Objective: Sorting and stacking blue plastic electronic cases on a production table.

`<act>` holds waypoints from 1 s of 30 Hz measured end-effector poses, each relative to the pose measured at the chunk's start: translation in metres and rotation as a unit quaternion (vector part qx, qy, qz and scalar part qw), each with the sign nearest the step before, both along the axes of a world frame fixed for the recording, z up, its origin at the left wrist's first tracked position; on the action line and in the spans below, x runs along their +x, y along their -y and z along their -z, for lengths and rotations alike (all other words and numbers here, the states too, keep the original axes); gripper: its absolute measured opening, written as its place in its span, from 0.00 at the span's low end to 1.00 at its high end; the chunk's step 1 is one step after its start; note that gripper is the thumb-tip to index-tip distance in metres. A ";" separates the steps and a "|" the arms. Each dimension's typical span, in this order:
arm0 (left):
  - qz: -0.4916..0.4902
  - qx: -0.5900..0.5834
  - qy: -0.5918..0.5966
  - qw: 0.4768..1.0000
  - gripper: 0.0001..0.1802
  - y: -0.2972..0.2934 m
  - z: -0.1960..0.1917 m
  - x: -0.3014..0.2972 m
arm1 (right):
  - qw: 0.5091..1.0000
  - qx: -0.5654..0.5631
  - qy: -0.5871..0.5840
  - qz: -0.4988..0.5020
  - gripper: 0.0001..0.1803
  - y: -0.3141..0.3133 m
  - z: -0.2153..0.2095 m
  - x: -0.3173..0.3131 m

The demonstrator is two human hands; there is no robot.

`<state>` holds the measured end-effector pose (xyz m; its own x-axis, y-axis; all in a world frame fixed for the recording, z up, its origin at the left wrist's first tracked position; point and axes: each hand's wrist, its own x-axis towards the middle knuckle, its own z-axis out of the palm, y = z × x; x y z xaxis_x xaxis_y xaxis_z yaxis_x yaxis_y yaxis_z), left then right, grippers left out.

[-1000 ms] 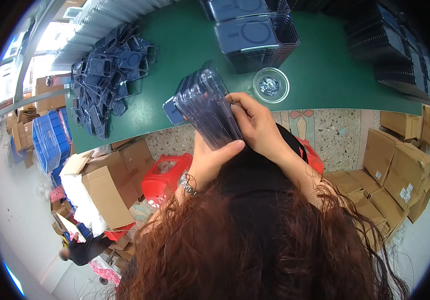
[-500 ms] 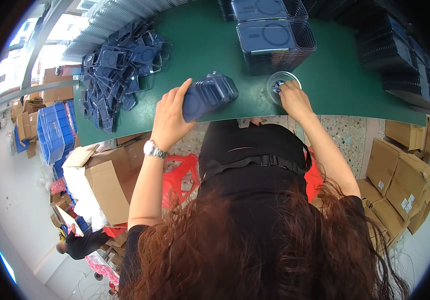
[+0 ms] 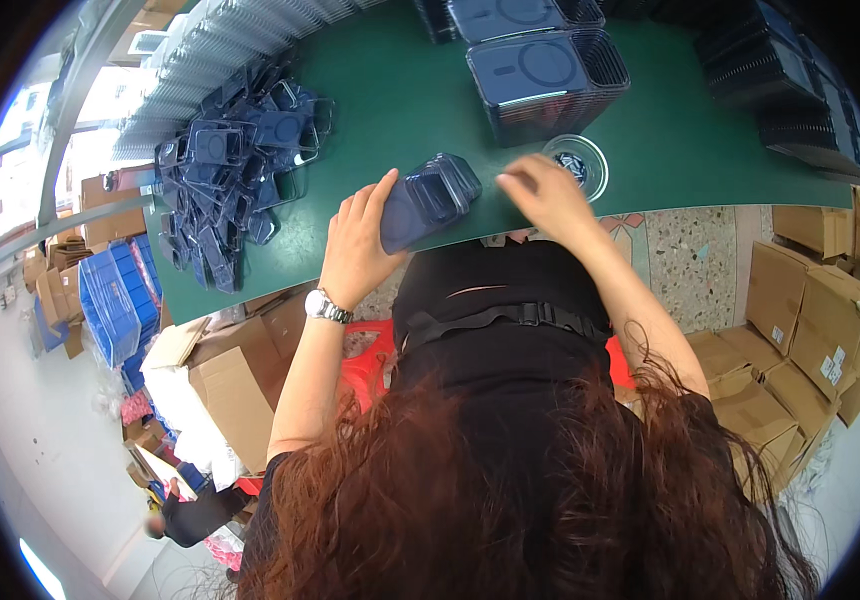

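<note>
My left hand, with a wristwatch below it, is closed around a dark-blue translucent phone case near the table's front edge. The case is tilted, with its camera-cutout end toward the right; whether others are nested with it I cannot tell. My right hand hovers just right of the case, thumb and fingertips pinched together. Whatever those fingertips hold is too small to make out. Behind that hand stands a round clear cup holding small dark, shiny pieces.
Loose phone cases lie in a heap on the green table at the left. Neat stacks of cases stand at the back centre and far right. Cardboard boxes flank me, and another person is at lower left.
My right hand has come out of the cup and moved left toward the phone case. The left hand still holds the case, now shifted slightly right.
</note>
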<state>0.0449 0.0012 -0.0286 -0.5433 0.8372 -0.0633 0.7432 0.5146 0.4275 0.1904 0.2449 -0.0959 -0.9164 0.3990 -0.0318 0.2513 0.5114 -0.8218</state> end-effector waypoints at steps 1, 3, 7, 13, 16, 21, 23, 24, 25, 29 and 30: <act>-0.004 0.007 0.018 1.000 0.53 -0.002 -0.002 0.001 | 0.998 -0.058 -0.007 0.002 0.19 0.011 0.000 -0.010; -0.007 0.013 0.036 0.999 0.53 -0.002 -0.002 0.001 | 0.992 -0.129 0.013 -0.005 0.22 0.024 -0.002 -0.028; -0.137 0.149 0.091 0.975 0.54 0.021 0.011 0.002 | 0.995 -0.056 0.069 -0.037 0.24 0.034 -0.010 -0.043; -0.456 0.369 0.463 0.665 0.27 0.058 0.036 0.023 | 0.989 0.024 0.135 -0.064 0.25 0.048 -0.014 -0.060; -0.479 0.399 0.561 0.544 0.25 0.055 0.035 0.032 | 0.989 0.018 0.131 -0.061 0.25 0.050 -0.006 -0.064; -0.467 0.384 0.546 0.580 0.25 0.043 0.026 0.033 | 0.981 -0.001 0.176 -0.079 0.27 0.042 -0.009 -0.068; -0.470 0.377 0.536 0.592 0.24 0.041 0.024 0.032 | 0.981 -0.006 0.176 -0.078 0.27 0.044 -0.010 -0.068; -0.469 0.375 0.536 0.593 0.24 0.044 0.028 0.031 | 0.981 -0.008 0.177 -0.074 0.28 0.046 -0.010 -0.068; -0.466 0.375 0.545 0.588 0.24 0.049 0.035 0.029 | 0.982 -0.009 0.178 -0.069 0.29 0.047 -0.010 -0.068; -0.467 0.374 0.560 0.573 0.25 0.049 0.036 0.025 | 0.980 -0.031 0.184 -0.076 0.31 0.039 -0.018 -0.055; -0.465 0.372 0.564 0.572 0.25 0.048 0.032 0.026 | 0.987 -0.036 0.150 -0.051 0.30 0.036 -0.013 -0.047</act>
<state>0.0706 -0.0466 -0.0610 -0.7407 0.2427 -0.6265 -0.6685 -0.1729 0.7233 0.1433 0.2085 -0.0825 -0.8968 0.2915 -0.3330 0.4389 0.4891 -0.7538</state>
